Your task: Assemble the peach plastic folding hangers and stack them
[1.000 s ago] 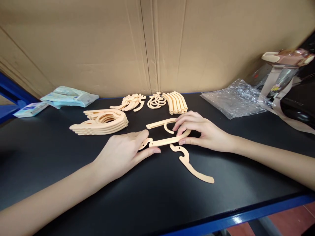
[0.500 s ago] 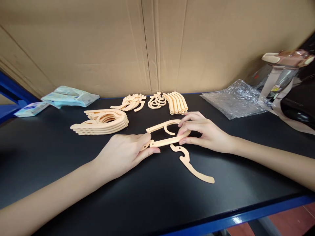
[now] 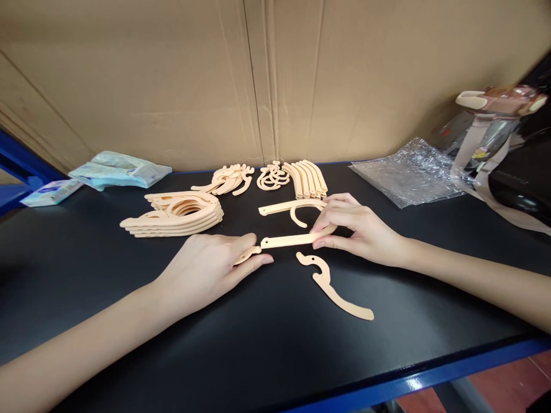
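A curved hanger piece (image 3: 247,255) is pinched between the thumb and fingers of the left hand (image 3: 219,261), much of it hidden by them. The right end of the near hanger arm (image 3: 286,241) is pinched between the thumb and fingers of the right hand (image 3: 355,226). By those same fingers the right end of the far hanger arm (image 3: 284,207) is partly covered, with a small hook (image 3: 297,218) curving between the arms. All are held around the middle of the black tabletop (image 3: 206,355). The near arm's holed left end is set just beside the curved piece's tip; whether they touch cannot be told. The step in hand is judged to be the fitting of that piece to the near arm. For the next move, a steady right hand and careful alignment of tip and arm end would be called for. A loose curved piece (image 3: 340,289) is left nearer the tabletop's front edge. Toward the back edge, piled curved pieces (image 3: 232,179), piled hooks (image 3: 273,176) and a row of arms (image 3: 306,180) are laid out.
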### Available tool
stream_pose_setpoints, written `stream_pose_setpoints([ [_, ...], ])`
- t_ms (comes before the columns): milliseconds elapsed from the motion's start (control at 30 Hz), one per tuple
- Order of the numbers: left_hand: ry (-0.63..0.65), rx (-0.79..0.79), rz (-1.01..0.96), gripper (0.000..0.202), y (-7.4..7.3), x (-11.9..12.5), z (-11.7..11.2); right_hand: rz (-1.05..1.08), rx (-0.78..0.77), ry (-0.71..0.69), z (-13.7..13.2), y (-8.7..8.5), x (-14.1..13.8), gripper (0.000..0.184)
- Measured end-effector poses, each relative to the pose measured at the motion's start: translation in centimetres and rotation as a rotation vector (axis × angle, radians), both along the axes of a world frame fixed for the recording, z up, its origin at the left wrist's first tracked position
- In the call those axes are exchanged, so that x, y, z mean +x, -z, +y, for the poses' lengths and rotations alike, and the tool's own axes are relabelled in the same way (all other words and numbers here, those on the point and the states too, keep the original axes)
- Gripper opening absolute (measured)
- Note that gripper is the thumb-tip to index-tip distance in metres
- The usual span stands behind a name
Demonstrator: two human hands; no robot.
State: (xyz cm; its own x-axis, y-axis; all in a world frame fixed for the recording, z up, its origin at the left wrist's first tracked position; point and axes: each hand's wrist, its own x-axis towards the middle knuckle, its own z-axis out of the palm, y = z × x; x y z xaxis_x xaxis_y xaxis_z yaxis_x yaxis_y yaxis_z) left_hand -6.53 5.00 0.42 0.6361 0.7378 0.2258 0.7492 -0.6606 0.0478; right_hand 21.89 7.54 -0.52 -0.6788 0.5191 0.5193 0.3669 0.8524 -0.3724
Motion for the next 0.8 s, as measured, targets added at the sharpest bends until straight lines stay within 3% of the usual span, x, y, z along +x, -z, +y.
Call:
stream_pose_setpoints([
  [333, -0.137, 0.019, 0.001, 0.055, -0.6, 0.9, -0.5, -0.024, -0.036, -0.052, -0.2, -0.3, -0.1, 0.017],
  [533, -0.057, -0.004, 0.046, 0.051, -0.4, 1.1, -0.4, -0.033, -0.023, -0.063, -0.1, -0.2, -0.2, 0.012],
  [800, 0.059, 0.096, 0.087, 0.055, -0.4, 1.1, -0.3, -0.046, -0.016, -0.059, -0.1, -0.2, -0.2, 0.013],
])
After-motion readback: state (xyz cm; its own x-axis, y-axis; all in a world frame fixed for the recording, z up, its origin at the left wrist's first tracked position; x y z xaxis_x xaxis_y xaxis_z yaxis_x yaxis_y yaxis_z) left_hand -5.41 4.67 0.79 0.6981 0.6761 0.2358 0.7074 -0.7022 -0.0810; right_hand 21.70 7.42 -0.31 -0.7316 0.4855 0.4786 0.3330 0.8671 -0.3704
